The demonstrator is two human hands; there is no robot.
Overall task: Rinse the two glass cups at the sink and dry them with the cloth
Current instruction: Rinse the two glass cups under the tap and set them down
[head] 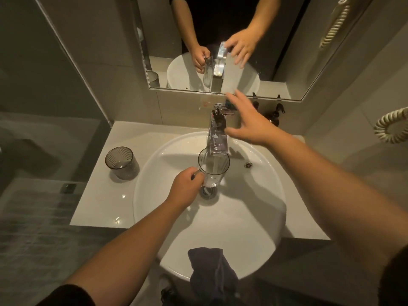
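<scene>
My left hand (187,188) grips a clear glass cup (213,171) by its side and holds it upright under the chrome tap (217,138), over the drain of the white round sink (154,195). Water runs from the spout into the cup. My right hand (247,120) hovers open beside the tap's lever, fingers spread, holding nothing. A second cup, dark tinted ribbed glass (121,162), stands upright on the counter left of the sink. A dark cloth (212,270) hangs over the sink's near rim.
The white counter (99,206) ends in an edge at the left and front. A mirror (220,40) covers the wall behind the tap. Dark pump bottles (277,115) stand at the back right. A coiled cord (390,129) hangs at the right wall.
</scene>
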